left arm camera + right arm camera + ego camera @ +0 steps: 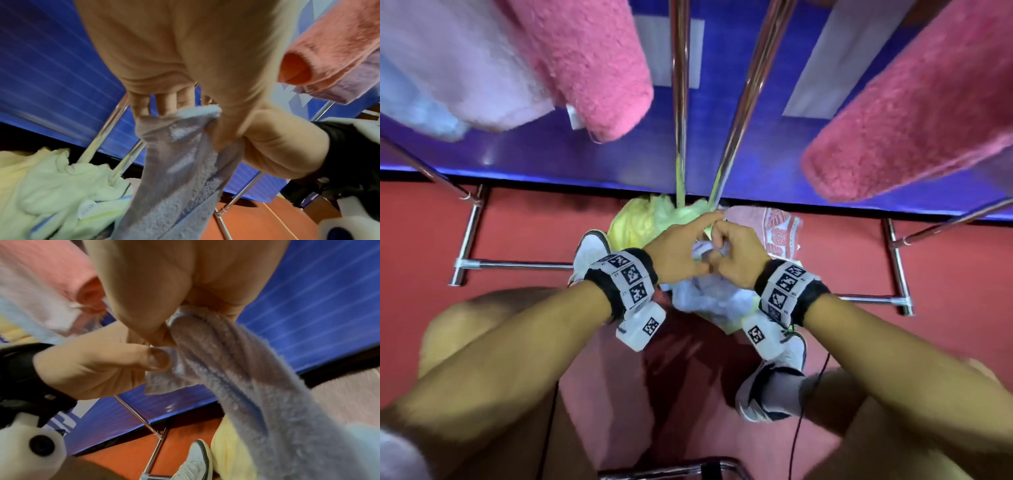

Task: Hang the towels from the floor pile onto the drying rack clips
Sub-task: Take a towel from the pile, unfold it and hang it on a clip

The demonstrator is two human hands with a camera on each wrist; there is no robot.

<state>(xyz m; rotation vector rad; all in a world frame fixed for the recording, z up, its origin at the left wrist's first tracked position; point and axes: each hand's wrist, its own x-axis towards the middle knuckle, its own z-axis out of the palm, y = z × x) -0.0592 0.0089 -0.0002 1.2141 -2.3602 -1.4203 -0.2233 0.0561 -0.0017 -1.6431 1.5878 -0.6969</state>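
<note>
Down by the floor pile [654, 222], seen from the head: left hand [674, 253] and right hand [736, 253] meeting knuckle to knuckle over a pale blue towel [709, 298], lifted just clear of the yellow-green cloth and a patterned pink towel [774, 229]; pink towels [585, 61] already hanging from the drying rack [681, 102] overhead. Probably the pick-up and edge-finding step, no clip in sight. From the left wrist: left-hand fingers [164, 104] curled over the towel's top hem [197, 112], thumb pressing it, cloth [174, 178] trailing down past rack legs [115, 123]. From the right wrist: right thumb and fingers pinching bunched folds [216, 353], the other thumb [152, 356] nipping a corner alongside; somewhat blurred, so exact corner hold uncertain. Next, judging by this: sliding apart along the hem to spread it, then rising toward a free clip. Tight room: rack legs close ahead, hanging towels above, shoes [592, 253] beside the pile; clearest way straight up between the pink towels.
</note>
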